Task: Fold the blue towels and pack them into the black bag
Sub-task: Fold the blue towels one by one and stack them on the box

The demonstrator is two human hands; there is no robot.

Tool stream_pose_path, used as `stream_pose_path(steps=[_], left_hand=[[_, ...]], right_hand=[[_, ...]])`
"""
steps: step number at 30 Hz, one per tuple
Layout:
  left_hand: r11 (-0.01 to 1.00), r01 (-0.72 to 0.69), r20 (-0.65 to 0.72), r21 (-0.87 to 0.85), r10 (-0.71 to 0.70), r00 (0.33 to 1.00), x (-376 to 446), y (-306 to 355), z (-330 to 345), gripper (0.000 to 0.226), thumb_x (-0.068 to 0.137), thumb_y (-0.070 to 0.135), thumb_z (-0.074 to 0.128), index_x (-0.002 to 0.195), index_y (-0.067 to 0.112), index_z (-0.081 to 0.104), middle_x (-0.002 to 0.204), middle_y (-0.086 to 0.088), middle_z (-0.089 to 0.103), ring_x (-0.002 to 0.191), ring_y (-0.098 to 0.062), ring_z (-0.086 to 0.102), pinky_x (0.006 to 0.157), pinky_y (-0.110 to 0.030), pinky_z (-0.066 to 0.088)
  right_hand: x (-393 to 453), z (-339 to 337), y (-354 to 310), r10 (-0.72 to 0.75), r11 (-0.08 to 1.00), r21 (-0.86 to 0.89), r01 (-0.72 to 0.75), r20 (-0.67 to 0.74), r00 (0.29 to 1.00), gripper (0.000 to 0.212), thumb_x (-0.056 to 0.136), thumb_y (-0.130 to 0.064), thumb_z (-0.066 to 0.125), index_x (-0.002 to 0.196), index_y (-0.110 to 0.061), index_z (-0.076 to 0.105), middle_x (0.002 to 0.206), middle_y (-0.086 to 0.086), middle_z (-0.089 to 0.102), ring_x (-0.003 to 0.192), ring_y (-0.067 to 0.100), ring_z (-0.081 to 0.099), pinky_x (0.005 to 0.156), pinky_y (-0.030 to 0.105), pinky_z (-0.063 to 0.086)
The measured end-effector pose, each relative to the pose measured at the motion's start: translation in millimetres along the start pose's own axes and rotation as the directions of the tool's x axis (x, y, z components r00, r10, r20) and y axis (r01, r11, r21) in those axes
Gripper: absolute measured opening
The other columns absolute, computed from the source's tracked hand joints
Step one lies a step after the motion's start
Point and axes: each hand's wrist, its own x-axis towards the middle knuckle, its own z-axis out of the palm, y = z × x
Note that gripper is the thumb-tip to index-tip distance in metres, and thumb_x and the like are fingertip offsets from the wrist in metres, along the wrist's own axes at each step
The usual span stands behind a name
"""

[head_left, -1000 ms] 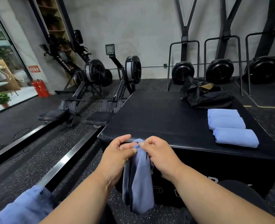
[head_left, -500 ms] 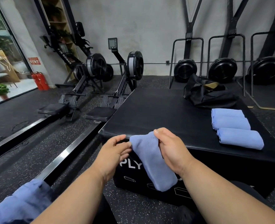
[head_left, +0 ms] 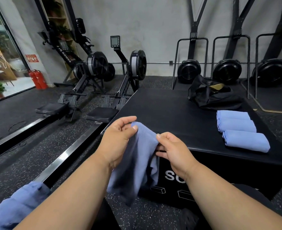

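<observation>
A blue towel (head_left: 137, 161) hangs in the air in front of the black box's near left corner. My left hand (head_left: 118, 138) pinches its top corner between thumb and fingers. My right hand (head_left: 171, 150) grips the towel's right edge with curled fingers. Three folded blue towels (head_left: 239, 130) lie in a row on the right side of the black box top (head_left: 166, 117). The black bag (head_left: 214, 95) sits crumpled and open at the box's far right corner. More blue cloth (head_left: 15, 206) lies at the lower left, partly cut off by the frame.
Two rowing machines (head_left: 103, 80) stand on the floor to the left of the box, with long metal rails (head_left: 60, 161) running toward me. Fan machines with metal frames (head_left: 226, 70) line the back wall. Red fire extinguishers (head_left: 37, 78) stand by the glass door.
My hands have moved apart along the towel's top edge and risen a little. The left hand now pinches a corner where it was loose before, and the towel hangs wider between them.
</observation>
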Motion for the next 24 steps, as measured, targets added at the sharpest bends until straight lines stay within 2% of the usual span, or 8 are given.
stream_pose_path(steps=[4, 6, 9, 14, 16, 19, 21, 24], left_hand=[[0.999, -0.054, -0.012, -0.009, 0.054, 0.998, 3.9, 22.6, -1.3, 0.029, 0.094, 0.004, 0.069, 0.114, 0.025, 0.076, 0.094, 0.002, 0.069, 0.096, -0.019, 0.059, 0.090, -0.037, 0.046], [0.997, -0.079, -0.010, -0.008, 0.079, 0.997, 6.2, 37.8, -5.0, 0.033, 0.100, -0.001, 0.060, 0.117, 0.024, 0.073, 0.087, 0.008, 0.069, 0.087, -0.016, 0.059, 0.081, -0.031, 0.047], [0.994, -0.111, -0.023, -0.014, 0.111, 0.994, 6.9, 61.5, -10.0, 0.034, 0.102, -0.002, 0.056, 0.116, 0.025, 0.071, 0.079, 0.014, 0.068, 0.074, -0.008, 0.058, 0.068, -0.025, 0.044], [0.993, -0.097, 0.020, -0.071, 0.098, 0.995, 6.1, 84.5, -22.0, 0.039, 0.101, -0.001, 0.052, 0.126, 0.023, 0.069, 0.081, 0.008, 0.067, 0.065, -0.005, 0.062, 0.070, -0.025, 0.046], [0.996, -0.071, 0.005, -0.055, 0.071, 0.997, 6.8, 85.4, -27.3, 0.040, 0.099, 0.000, 0.051, 0.125, 0.023, 0.072, 0.075, 0.005, 0.058, 0.057, -0.006, 0.049, 0.067, -0.026, 0.035], [0.997, -0.051, -0.026, -0.050, 0.050, 0.998, 5.5, 82.9, -31.9, 0.041, 0.095, -0.001, 0.050, 0.120, 0.021, 0.074, 0.069, 0.005, 0.046, 0.056, -0.009, 0.030, 0.064, -0.027, 0.023], [0.998, -0.040, -0.031, -0.044, 0.039, 0.999, 3.1, 80.8, -33.7, 0.042, 0.095, -0.001, 0.048, 0.118, 0.021, 0.075, 0.069, 0.004, 0.040, 0.056, -0.010, 0.026, 0.062, -0.028, 0.019], [0.999, -0.023, -0.040, -0.026, 0.022, 0.999, 0.2, 78.7, -37.1, 0.044, 0.096, -0.003, 0.045, 0.122, 0.019, 0.072, 0.067, 0.005, 0.039, 0.054, -0.009, 0.025, 0.055, -0.025, 0.019]], right_hand=[[3.3, 6.2, 3.2, 0.028, 0.999, 0.037, -0.027, -0.029, 0.999, 0.009, 0.102, -0.028, 0.061, 0.096, -0.023, 0.064, 0.096, -0.006, 0.068, 0.095, 0.013, 0.060, 0.090, 0.035, 0.048], [3.9, 9.2, 8.2, 0.071, 0.997, -0.014, -0.072, -0.044, 0.997, 0.006, 0.101, -0.024, 0.061, 0.105, -0.022, 0.065, 0.098, -0.003, 0.065, 0.095, 0.015, 0.057, 0.084, 0.032, 0.045], [1.8, 13.5, 16.2, 0.159, 0.985, -0.055, -0.162, -0.055, 0.986, 0.027, 0.101, -0.017, 0.058, 0.126, -0.028, 0.060, 0.109, -0.002, 0.067, 0.098, 0.013, 0.059, 0.078, 0.027, 0.046], [3.2, 16.3, 27.8, 0.275, 0.957, -0.088, -0.276, -0.024, 0.961, 0.056, 0.103, -0.035, 0.057, 0.155, -0.039, 0.037, 0.132, -0.004, 0.064, 0.118, 0.013, 0.062, 0.103, 0.039, 0.047], [7.7, 17.6, 32.8, 0.298, 0.955, 0.008, -0.298, 0.012, 0.955, 0.065, 0.104, -0.035, 0.054, 0.162, -0.041, 0.025, 0.143, 0.007, 0.062, 0.124, 0.021, 0.064, 0.114, 0.047, 0.045], [11.7, 25.0, 37.0, 0.303, 0.931, 0.174, -0.320, 0.120, 0.945, 0.071, 0.107, -0.033, 0.048, 0.166, -0.044, 0.011, 0.151, 0.018, 0.056, 0.132, 0.032, 0.061, 0.118, 0.052, 0.042], [12.6, 31.7, 35.9, 0.272, 0.923, 0.234, -0.305, 0.164, 0.948, 0.067, 0.108, -0.030, 0.041, 0.165, -0.044, 0.008, 0.148, 0.019, 0.059, 0.131, 0.035, 0.062, 0.120, 0.054, 0.038], [11.9, 38.9, 31.0, 0.247, 0.926, 0.244, -0.288, 0.186, 0.951, 0.061, 0.108, -0.025, 0.037, 0.164, -0.039, 0.017, 0.131, 0.013, 0.073, 0.125, 0.036, 0.067, 0.120, 0.055, 0.038]])
